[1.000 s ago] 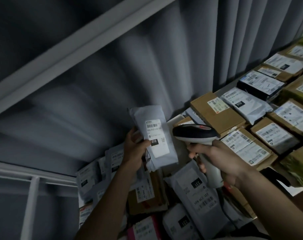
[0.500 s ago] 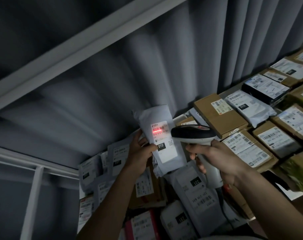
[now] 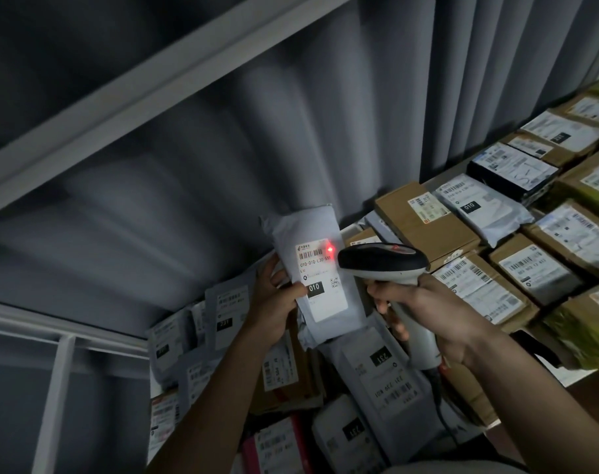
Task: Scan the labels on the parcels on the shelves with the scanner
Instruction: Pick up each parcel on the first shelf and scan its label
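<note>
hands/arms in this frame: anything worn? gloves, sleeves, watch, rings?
Nothing worn that shows. The left hand and right hand are both bare, no gloves. Both forearms are uncovered down to the bottom edge of the frame, so no sleeve cuffs are in view. No watch, band or ring is visible, though the light is dim.

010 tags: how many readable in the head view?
2. One on the held parcel in the left hand; one on a grey bag lying flat at upper right. More may be hidden.
</note>
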